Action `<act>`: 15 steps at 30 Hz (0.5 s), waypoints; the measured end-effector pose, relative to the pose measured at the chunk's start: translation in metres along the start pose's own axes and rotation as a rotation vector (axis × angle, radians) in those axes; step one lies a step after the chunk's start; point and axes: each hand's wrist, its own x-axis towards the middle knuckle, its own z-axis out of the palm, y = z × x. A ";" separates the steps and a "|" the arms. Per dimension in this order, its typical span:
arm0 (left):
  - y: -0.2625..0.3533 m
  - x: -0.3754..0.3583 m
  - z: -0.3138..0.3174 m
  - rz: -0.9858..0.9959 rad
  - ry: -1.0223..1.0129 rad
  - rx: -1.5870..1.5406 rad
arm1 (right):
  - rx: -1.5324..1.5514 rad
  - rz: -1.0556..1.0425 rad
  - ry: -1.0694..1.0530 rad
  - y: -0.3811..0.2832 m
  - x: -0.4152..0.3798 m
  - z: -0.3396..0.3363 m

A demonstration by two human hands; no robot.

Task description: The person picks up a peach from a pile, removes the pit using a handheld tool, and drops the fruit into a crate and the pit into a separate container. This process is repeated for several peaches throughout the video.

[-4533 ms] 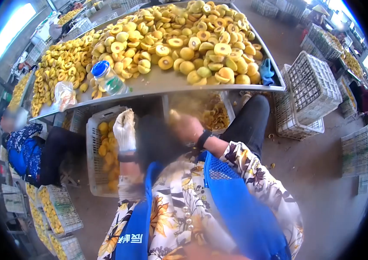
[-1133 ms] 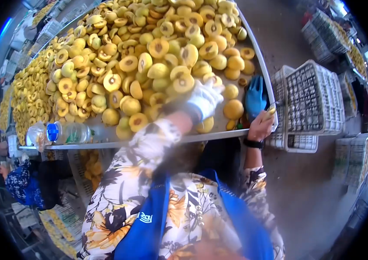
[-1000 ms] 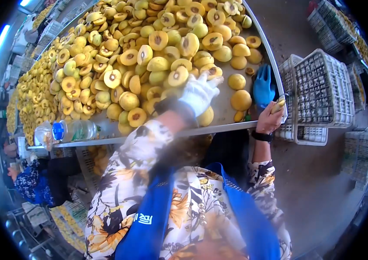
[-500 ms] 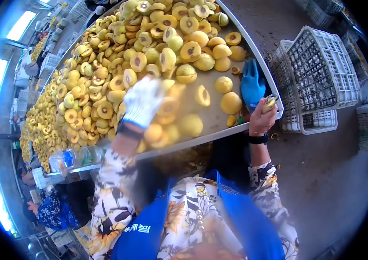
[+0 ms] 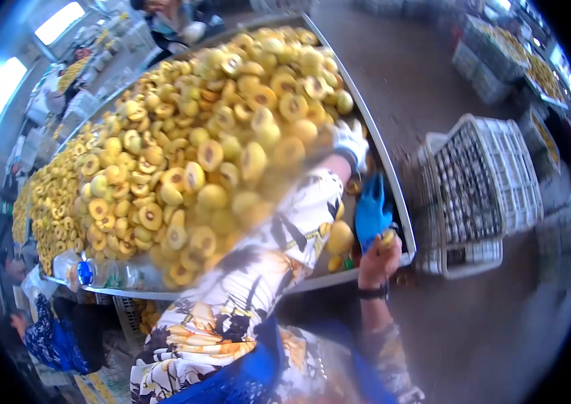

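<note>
My left hand (image 5: 351,143), in a white knitted glove, reaches across the metal-edged table (image 5: 393,192) to its right side. Its fingers look stretched out over the edge of a heap of halved yellow peaches (image 5: 210,155), some showing brown hollows. I see nothing held in it. My right hand (image 5: 379,261), bare with a dark wristband, is closed at the table's near right corner around a small yellowish piece (image 5: 387,237), mostly hidden by the fingers. Just beyond it lies a blue rubber glove (image 5: 371,210). A peach (image 5: 340,238) sits left of that glove.
White plastic crates (image 5: 480,182) stand on the floor to the right. A clear bottle with a blue cap (image 5: 85,272) lies at the table's near left edge. One person (image 5: 60,333) is at lower left, another (image 5: 174,23) beyond the far edge.
My left hand has swung from the middle of the heap to the right side, its sleeve now crossing the table. My right hand stays by the corner, still closed. The view has shifted.
</note>
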 end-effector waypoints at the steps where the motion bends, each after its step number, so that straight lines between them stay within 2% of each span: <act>1: 0.000 0.002 -0.005 -0.013 -0.043 -0.027 | 0.021 -0.017 -0.027 -0.005 0.005 -0.005; 2: -0.002 0.019 0.015 -0.004 -0.002 -0.087 | 0.055 -0.039 -0.057 -0.008 0.009 -0.008; 4: -0.004 0.019 0.015 -0.098 -0.052 -0.115 | 0.042 -0.041 -0.044 -0.007 0.007 -0.006; 6: -0.014 -0.016 -0.003 -0.147 -0.080 -0.092 | -0.013 -0.042 -0.051 -0.004 0.008 -0.005; 8: -0.026 -0.040 -0.003 -0.115 -0.065 -0.006 | -0.025 -0.056 -0.041 -0.003 0.007 -0.003; 10: -0.038 -0.043 0.014 -0.106 -0.083 0.065 | 0.028 -0.057 0.033 -0.007 0.009 -0.001; 15: -0.071 -0.104 0.033 -0.088 -0.099 0.148 | -0.022 0.029 -0.052 -0.003 0.005 0.001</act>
